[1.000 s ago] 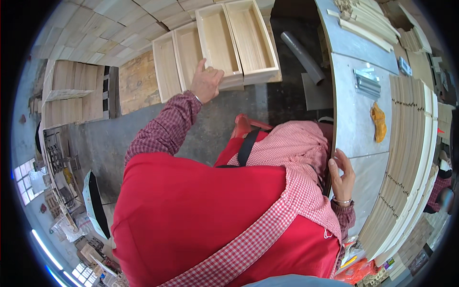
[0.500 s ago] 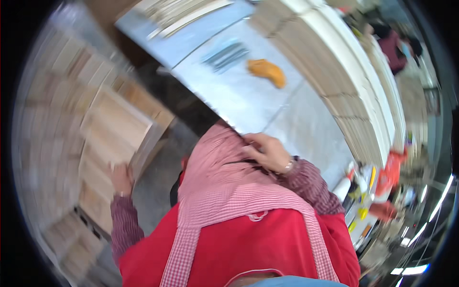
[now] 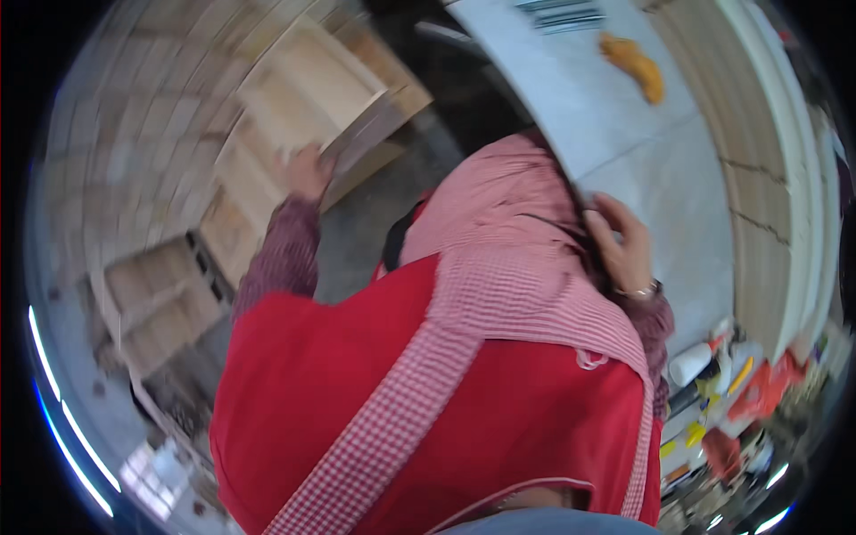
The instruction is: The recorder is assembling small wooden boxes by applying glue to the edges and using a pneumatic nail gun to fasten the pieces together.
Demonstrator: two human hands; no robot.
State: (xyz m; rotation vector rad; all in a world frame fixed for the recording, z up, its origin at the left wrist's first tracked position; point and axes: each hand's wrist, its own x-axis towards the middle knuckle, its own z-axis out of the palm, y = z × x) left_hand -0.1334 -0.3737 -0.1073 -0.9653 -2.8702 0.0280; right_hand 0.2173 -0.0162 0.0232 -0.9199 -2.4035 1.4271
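At the left, my left hand point(image 3: 308, 171) has its fingers over the side of a pale open wooden box point(image 3: 308, 76), which has low walls and stands in a stack. Motion blurs the fingertips there. My right hand point(image 3: 622, 245) rests at the edge of a light grey table point(image 3: 655, 192), with thumb and fingers apart and nothing seen between them. Farther along the tabletop lie a crumpled orange-yellow cloth or glove point(image 3: 635, 67) and a small bundle of greyish strips point(image 3: 562, 13).
Tall stacks of pale boards point(image 3: 758, 178) line the table's right side. A white bottle point(image 3: 691, 364), a red plastic bag point(image 3: 767, 388) and yellow items clutter the lower right. Many wooden pieces point(image 3: 116, 143) are piled at far left, above a wooden crate point(image 3: 160, 312).
My view has swung to the left, so table and boxes sit farther right and higher. My left hand stays at the wooden box, and my right hand stays at the table edge.
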